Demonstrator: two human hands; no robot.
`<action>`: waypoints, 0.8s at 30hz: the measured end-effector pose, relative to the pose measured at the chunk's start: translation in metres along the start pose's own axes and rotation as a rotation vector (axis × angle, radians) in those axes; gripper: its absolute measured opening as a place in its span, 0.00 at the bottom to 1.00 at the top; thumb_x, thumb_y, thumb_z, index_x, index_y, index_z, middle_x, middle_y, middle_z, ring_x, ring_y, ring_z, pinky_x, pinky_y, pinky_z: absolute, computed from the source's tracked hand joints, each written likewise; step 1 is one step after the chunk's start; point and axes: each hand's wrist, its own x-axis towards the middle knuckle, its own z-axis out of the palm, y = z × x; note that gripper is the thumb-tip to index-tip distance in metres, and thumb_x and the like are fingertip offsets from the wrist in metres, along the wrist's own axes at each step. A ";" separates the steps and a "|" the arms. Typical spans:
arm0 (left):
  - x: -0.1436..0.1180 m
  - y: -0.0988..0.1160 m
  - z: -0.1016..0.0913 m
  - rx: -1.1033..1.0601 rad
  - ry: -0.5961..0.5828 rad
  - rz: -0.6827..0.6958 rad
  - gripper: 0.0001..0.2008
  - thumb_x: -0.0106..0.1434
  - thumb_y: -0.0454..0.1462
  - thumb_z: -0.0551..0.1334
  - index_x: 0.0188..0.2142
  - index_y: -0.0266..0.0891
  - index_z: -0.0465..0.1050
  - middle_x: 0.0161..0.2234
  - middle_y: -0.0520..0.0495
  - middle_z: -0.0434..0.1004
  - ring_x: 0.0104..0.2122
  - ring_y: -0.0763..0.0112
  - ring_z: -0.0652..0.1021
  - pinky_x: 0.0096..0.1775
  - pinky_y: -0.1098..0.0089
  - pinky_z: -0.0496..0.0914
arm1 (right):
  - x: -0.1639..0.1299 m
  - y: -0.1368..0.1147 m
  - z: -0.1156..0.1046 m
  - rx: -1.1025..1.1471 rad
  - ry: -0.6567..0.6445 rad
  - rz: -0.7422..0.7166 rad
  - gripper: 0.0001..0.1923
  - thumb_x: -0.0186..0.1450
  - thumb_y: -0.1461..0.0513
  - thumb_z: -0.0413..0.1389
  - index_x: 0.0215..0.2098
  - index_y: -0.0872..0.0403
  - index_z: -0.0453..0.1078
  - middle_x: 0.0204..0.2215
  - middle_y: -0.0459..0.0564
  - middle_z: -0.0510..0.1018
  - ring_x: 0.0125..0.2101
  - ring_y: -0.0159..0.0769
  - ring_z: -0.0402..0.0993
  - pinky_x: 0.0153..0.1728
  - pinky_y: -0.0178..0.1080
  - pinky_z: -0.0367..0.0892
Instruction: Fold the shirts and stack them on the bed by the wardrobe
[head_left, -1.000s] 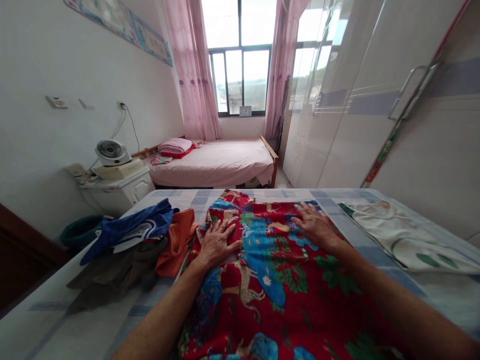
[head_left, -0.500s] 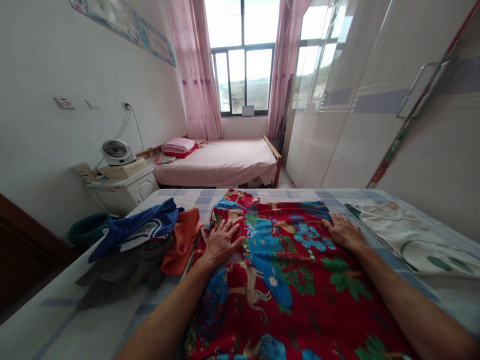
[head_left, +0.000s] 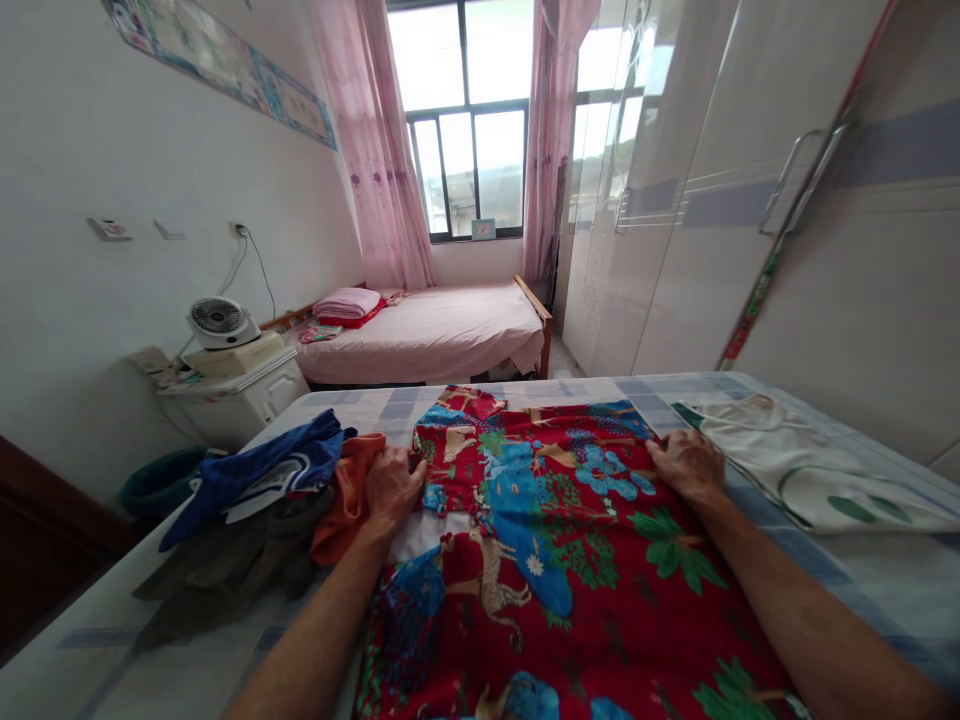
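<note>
A red printed shirt [head_left: 592, 600] with animals, green leaves and blue shapes lies spread flat in front of me. My left hand [head_left: 395, 485] is at its left edge, fingers curled and pinching the cloth there, close beside an orange garment [head_left: 341, 510]. On the opposite side, my right hand [head_left: 686, 462] has its fingers bent round the shirt's upper right edge. Small folds run through the fabric between the hands. The shirt's near end runs out of the bottom of the view.
A blue garment [head_left: 281, 465] and a dark grey-brown one [head_left: 240, 555] are heaped at left. A white garment with green trim [head_left: 802, 465] lies at right. All rest on a checked bed sheet [head_left: 397, 405]. A pink bed [head_left: 450, 325] and a tall wardrobe [head_left: 675, 260] stand beyond.
My left hand has moved left off the shirt's face to its left edge, and its spread fingers have curled. My right hand's fingers have bent in at the right edge. The view has shifted slightly.
</note>
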 end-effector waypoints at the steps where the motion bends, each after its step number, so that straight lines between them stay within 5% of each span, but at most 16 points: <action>1: 0.000 0.000 0.000 -0.021 -0.001 -0.004 0.14 0.60 0.42 0.54 0.36 0.36 0.74 0.38 0.40 0.75 0.41 0.58 0.74 0.45 0.65 0.66 | 0.001 0.001 0.000 0.024 -0.008 0.002 0.21 0.61 0.53 0.47 0.38 0.59 0.73 0.41 0.62 0.73 0.44 0.49 0.68 0.43 0.46 0.62; 10: 0.004 -0.004 0.000 -0.476 0.029 -0.159 0.15 0.60 0.45 0.53 0.37 0.37 0.71 0.34 0.43 0.78 0.35 0.62 0.78 0.37 0.69 0.69 | 0.006 0.001 0.000 0.126 -0.041 0.023 0.21 0.62 0.52 0.44 0.41 0.56 0.70 0.41 0.57 0.73 0.38 0.42 0.72 0.35 0.40 0.65; 14: 0.005 -0.002 -0.001 -0.494 -0.014 -0.168 0.17 0.60 0.45 0.53 0.41 0.37 0.71 0.37 0.42 0.78 0.38 0.59 0.78 0.40 0.67 0.69 | 0.009 0.006 0.001 0.119 -0.093 0.076 0.27 0.58 0.47 0.47 0.40 0.59 0.70 0.42 0.62 0.74 0.39 0.49 0.73 0.35 0.44 0.65; 19: 0.005 0.002 -0.005 -0.465 -0.061 -0.186 0.16 0.60 0.42 0.54 0.43 0.38 0.71 0.39 0.41 0.78 0.39 0.59 0.78 0.41 0.67 0.69 | 0.015 0.009 0.001 0.238 -0.150 0.015 0.15 0.56 0.53 0.50 0.30 0.55 0.72 0.33 0.57 0.78 0.35 0.47 0.74 0.33 0.42 0.64; 24: 0.004 0.000 -0.003 -0.487 -0.053 -0.182 0.16 0.60 0.42 0.54 0.44 0.37 0.71 0.38 0.41 0.79 0.38 0.59 0.79 0.40 0.66 0.70 | 0.017 0.007 -0.003 0.368 -0.060 0.037 0.20 0.60 0.57 0.46 0.45 0.58 0.69 0.33 0.56 0.78 0.34 0.41 0.75 0.35 0.39 0.66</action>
